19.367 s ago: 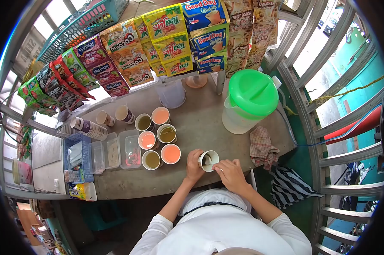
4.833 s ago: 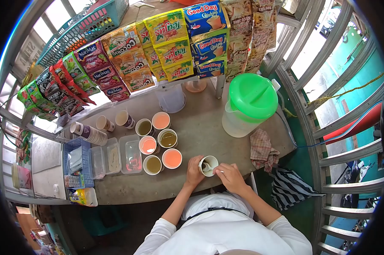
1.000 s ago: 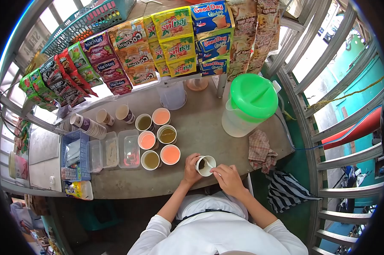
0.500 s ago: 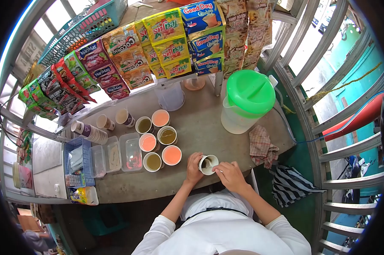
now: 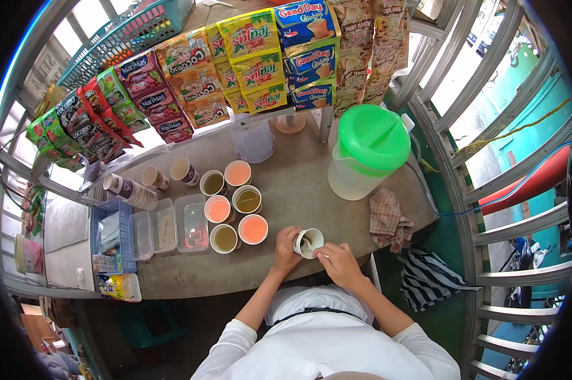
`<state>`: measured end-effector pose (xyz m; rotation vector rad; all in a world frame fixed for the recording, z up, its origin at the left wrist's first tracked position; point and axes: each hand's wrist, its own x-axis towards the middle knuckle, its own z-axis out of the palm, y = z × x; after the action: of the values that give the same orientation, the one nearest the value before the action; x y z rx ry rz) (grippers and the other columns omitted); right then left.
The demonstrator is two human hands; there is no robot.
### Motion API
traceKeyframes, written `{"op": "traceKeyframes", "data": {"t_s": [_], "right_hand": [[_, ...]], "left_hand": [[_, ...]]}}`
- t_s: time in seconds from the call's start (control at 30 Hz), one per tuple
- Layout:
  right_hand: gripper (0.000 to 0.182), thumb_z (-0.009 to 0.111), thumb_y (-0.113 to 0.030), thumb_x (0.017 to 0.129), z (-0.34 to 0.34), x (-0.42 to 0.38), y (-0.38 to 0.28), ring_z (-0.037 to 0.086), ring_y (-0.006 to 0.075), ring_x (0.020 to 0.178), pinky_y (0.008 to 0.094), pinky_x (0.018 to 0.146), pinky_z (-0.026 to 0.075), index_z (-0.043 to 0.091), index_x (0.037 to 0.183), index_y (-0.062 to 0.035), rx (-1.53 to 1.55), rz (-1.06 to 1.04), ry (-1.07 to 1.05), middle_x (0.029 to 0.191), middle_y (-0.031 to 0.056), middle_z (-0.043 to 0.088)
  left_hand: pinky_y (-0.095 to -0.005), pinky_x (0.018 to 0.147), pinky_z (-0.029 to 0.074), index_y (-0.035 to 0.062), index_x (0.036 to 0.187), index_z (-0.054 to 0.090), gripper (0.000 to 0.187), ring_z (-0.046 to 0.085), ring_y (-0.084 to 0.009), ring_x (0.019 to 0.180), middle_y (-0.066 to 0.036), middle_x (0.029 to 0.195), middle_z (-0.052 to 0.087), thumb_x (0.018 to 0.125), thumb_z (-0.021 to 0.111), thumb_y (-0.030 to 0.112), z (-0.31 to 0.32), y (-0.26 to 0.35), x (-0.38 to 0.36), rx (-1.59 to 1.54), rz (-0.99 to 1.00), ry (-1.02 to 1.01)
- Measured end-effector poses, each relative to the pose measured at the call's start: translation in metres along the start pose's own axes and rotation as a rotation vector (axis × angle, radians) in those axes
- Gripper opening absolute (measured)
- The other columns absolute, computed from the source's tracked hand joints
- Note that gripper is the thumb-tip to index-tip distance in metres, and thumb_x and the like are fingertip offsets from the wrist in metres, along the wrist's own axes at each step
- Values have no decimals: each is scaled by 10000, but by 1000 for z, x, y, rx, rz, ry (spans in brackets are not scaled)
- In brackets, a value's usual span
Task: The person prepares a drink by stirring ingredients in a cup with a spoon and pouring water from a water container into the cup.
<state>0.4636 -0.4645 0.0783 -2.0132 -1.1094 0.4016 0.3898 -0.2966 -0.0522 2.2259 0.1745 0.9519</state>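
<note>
My left hand (image 5: pixel 287 248) is wrapped round the left side of a paper cup (image 5: pixel 310 243) near the table's front edge. The cup is tilted and has some dark and pale contents at the bottom. At its right rim my right hand (image 5: pixel 340 262) has its fingers pinched together; what they hold is too small to name. To the left stand several filled cups, some with pink drink (image 5: pixel 253 229) and some with olive-brown drink (image 5: pixel 224 239).
A jug with a green lid (image 5: pixel 374 140) stands at the back right, beside a checked cloth (image 5: pixel 389 218). Open plastic containers (image 5: pixel 191 223), a blue basket (image 5: pixel 113 235) and stacked cups (image 5: pixel 131 191) are at the left. Drink sachets (image 5: pixel 255 61) hang across the back.
The camera view has shifted slightly. The cup in my left hand appears tilted a little differently, and my right hand stays close to its rim.
</note>
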Motion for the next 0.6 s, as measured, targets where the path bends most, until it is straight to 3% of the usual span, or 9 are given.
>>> {"op": "traceKeyframes", "data": {"t_s": [0.6], "right_hand": [[178,500,-188,948,-8,8,0,573,230,816,367,767,325,647,917,-92,-13,6,-42,843,57,619]], "left_hand": [[-457,904,451,68,1184,471,756,598,-359,1050,-140,1123,631,556,884,150,2,-6,-5,-79,-3,22]]}}
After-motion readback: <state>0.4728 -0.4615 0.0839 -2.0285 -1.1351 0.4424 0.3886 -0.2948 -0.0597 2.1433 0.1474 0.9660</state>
